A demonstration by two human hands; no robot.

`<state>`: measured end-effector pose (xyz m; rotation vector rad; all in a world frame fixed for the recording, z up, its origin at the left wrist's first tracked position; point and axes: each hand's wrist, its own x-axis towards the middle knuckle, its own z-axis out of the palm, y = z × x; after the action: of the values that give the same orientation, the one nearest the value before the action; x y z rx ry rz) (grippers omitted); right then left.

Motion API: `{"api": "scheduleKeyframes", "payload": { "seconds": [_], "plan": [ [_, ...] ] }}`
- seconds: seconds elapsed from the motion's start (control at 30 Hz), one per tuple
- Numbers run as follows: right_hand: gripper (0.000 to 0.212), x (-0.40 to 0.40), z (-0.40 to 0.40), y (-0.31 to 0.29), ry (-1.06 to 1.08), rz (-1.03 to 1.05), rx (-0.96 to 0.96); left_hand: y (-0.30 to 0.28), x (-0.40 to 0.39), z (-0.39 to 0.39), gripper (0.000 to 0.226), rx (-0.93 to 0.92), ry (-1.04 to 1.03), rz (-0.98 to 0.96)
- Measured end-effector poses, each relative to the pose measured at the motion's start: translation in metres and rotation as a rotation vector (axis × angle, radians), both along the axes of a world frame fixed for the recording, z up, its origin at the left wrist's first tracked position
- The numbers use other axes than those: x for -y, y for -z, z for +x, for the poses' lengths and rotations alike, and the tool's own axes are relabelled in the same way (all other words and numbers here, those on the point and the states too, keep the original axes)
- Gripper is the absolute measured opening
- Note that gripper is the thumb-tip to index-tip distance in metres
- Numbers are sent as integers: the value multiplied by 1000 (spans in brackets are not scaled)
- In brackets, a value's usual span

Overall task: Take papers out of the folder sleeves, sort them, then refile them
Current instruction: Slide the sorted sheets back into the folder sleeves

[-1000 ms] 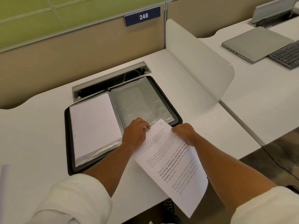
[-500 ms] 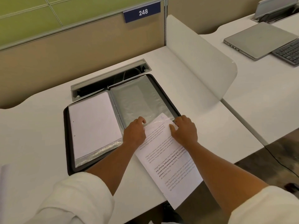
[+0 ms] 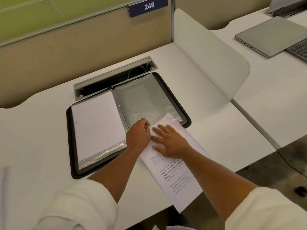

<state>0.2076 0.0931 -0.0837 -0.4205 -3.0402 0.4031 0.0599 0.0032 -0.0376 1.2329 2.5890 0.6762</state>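
A black-edged folder (image 3: 127,125) lay open and flat on the white counter (image 3: 216,123). Its left sleeve (image 3: 98,128) held a blank white sheet with two punch holes at its left edge; crinkled clear plastic showed below it. The right sleeve (image 3: 146,100) was grey, clear and shiny. A printed paper (image 3: 176,178) lay slanted, its top corner tucked into the right sleeve's near end, its lower part hanging over the counter's near edge. Its text included some bold lines.
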Motion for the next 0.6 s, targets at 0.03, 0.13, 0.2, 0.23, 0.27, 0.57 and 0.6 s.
{"api": "scheduleKeyframes", "payload": {
  "seconds": [0.03,0.13,0.2,0.23,0.27,0.57,0.6],
  "plan": [
    [61,0,1,1,33,-2,29,-1,1,0,13,-5,-6,29],
    [69,0,-1,1,104,1,93,-3,6,0,17,-46,-72,116],
    [71,1,-4,0,149,-3,112,-4,10,-2,17,-56,-141,183],
    [71,2,-6,0,175,-9,111,-3,12,-3,17,-69,-152,216],
    [71,3,-8,1,201,-25,108,-3,15,-4,17,-92,-148,246],
    [82,17,-30,-3,291,-29,169,9,32,-5,23,-182,-80,268],
    [82,16,-33,-3,281,-17,172,10,33,-5,26,-175,-64,230]
  ]
}}
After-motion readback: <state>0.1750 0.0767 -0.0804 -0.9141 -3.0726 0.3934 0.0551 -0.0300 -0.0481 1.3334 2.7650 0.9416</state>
